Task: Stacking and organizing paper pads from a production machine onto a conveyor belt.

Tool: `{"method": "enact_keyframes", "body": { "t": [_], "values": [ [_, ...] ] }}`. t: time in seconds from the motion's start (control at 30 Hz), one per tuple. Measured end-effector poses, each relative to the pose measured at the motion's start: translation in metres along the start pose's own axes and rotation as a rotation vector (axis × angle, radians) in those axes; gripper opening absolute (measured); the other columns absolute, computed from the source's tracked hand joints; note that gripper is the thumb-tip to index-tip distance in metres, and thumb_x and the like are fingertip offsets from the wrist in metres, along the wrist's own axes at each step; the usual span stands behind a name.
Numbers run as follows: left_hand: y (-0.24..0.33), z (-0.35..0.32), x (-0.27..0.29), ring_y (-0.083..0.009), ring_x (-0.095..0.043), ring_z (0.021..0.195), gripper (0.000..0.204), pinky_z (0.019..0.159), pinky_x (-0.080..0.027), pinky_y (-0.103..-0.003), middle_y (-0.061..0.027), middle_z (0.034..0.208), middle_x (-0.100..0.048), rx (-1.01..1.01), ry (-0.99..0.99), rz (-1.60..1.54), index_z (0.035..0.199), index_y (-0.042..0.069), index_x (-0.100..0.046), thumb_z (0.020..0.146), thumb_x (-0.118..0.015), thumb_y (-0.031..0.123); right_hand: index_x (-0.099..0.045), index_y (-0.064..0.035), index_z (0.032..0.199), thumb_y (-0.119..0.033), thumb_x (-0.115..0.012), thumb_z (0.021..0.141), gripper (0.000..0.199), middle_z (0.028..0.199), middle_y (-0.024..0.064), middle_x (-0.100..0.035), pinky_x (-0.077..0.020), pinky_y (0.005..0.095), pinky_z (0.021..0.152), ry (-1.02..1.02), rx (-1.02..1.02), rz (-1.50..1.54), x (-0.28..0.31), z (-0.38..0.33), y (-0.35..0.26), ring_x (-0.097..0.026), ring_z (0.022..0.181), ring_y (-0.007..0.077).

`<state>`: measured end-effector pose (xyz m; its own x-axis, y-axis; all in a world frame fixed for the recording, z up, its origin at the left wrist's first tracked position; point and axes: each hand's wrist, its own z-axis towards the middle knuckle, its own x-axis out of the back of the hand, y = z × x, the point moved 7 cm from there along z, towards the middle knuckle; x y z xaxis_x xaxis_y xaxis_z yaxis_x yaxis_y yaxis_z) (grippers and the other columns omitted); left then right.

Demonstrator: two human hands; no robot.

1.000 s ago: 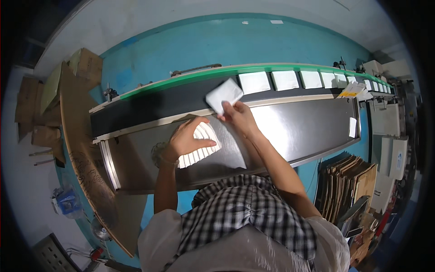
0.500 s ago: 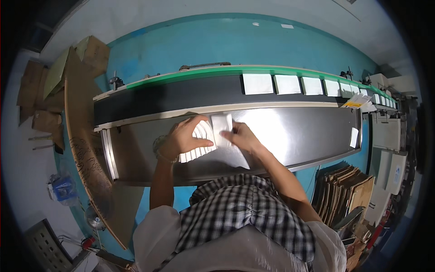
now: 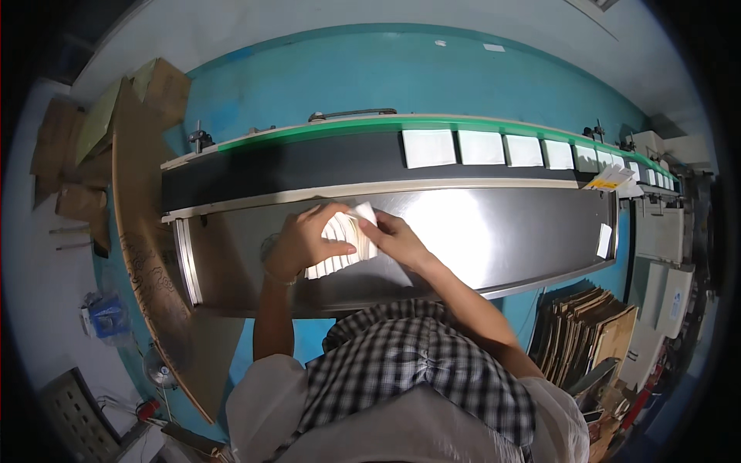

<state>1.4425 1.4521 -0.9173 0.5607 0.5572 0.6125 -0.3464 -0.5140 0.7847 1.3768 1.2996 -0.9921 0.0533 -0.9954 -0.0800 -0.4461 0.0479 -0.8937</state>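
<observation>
At the centre of the frame, a fanned stack of flat white packets point(image 3: 342, 245) on the shiny steel table point(image 3: 502, 239) is gripped by the left hand point(image 3: 302, 239) and right hand point(image 3: 395, 238), seemingly being squared up, so even pressure seems needed.

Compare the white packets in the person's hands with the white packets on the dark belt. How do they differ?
The packets in the hands are fanned and overlap in a bundle; the packets on the belt lie flat, one by one in a row. The bundle is gripped by the left hand and right hand over the steel table; the belt packets are untouched. Both sets look white and squarish.
</observation>
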Motion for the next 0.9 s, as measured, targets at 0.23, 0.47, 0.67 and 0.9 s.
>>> {"method": "enact_keyframes", "body": {
  "t": [0.23,0.47,0.67,0.9],
  "values": [
    [-0.01,-0.003,0.009,-0.0372,-0.069,0.1,0.062,0.083,-0.054,-0.039,-0.0188,0.114,-0.068,-0.081,0.063,-0.048,0.121,0.007,-0.062,0.068,-0.088,0.028,-0.064,0.0029,0.117,-0.048,-0.061,0.098,0.054,0.093,0.0094,-0.068,-0.0546,0.0281,0.067,-0.271,-0.197,-0.271,0.001,0.015,-0.002,-0.063,0.079,0.014],
    [-0.03,-0.004,0.008,-0.032,-0.069,0.091,0.061,0.078,-0.055,-0.039,-0.0136,0.103,-0.07,-0.069,0.053,0.019,0.116,0.008,-0.064,0.066,-0.087,0.034,-0.066,0.0033,0.113,-0.033,-0.063,0.098,0.04,0.088,0.0098,-0.068,-0.0527,0.0283,0.064,-0.154,-0.269,-0.163,-0.002,0.024,0.029,-0.063,0.075,0.0135],
    [-0.032,-0.005,0.01,-0.0325,-0.069,0.09,0.059,0.077,-0.055,-0.039,-0.013,0.101,-0.07,-0.051,0.061,0.079,0.115,0.008,-0.064,0.068,-0.086,0.036,-0.062,-0.0012,0.099,-0.035,-0.061,0.101,0.034,0.085,0.0047,-0.064,-0.0476,0.0244,0.068,0.318,-0.066,0.423,0.041,0.049,0.02,-0.06,0.072,0.0102],
    [-0.033,-0.09,0.015,-0.0257,-0.066,0.08,0.027,0.069,-0.051,-0.037,-0.012,0.093,-0.07,0.532,0.254,0.0,0.101,0.005,-0.069,0.088,-0.075,0.027,-0.061,0.0037,0.115,-0.041,-0.058,0.1,0.048,0.096,0.0147,-0.063,-0.0498,0.0331,0.075,0.009,0.178,-0.472,-0.057,0.045,0.017,-0.06,0.082,0.0208]
  ]
}}
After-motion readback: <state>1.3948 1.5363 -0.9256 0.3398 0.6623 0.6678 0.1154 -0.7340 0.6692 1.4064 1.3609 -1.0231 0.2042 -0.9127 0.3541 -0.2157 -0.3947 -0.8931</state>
